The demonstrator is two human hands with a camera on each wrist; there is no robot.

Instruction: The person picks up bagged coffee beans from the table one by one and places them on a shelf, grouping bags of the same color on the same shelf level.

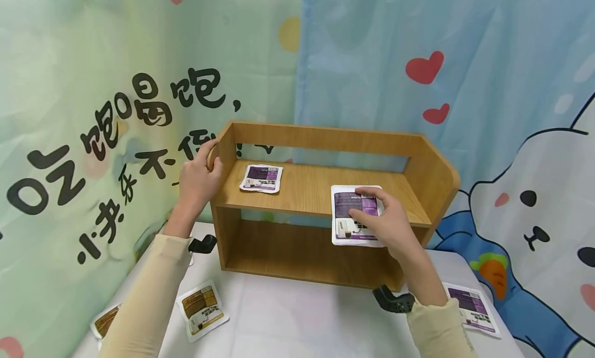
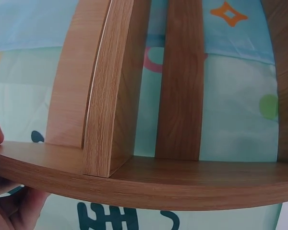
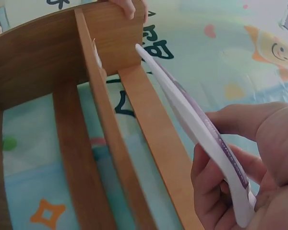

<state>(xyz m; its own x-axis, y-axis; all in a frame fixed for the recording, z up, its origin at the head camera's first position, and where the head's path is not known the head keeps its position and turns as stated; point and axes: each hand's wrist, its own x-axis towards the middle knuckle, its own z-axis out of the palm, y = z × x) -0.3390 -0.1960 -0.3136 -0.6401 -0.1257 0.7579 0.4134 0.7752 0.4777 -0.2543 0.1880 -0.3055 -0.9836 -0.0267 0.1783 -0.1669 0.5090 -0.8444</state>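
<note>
A two-tier wooden shelf (image 1: 302, 190) stands on the white table. My left hand (image 1: 197, 182) grips the upper edge of its left side panel, with fingers on both faces of the board in the left wrist view. My right hand (image 1: 390, 221) holds a white and purple packet (image 1: 343, 211) by its right side, in front of the upper board. Seen edge-on in the right wrist view, that packet (image 3: 197, 124) is thin and flat, with the thumb and fingers on opposite faces. Another purple packet (image 1: 262, 179) lies on the upper board, near the left panel.
A brown and white packet (image 1: 202, 310) lies on the table at front left. A second brown packet (image 1: 106, 321) is partly hidden by the left sleeve. At the right, a purple packet (image 1: 473, 309) lies beyond the right forearm. Printed curtains (image 1: 353, 53) hang behind the shelf.
</note>
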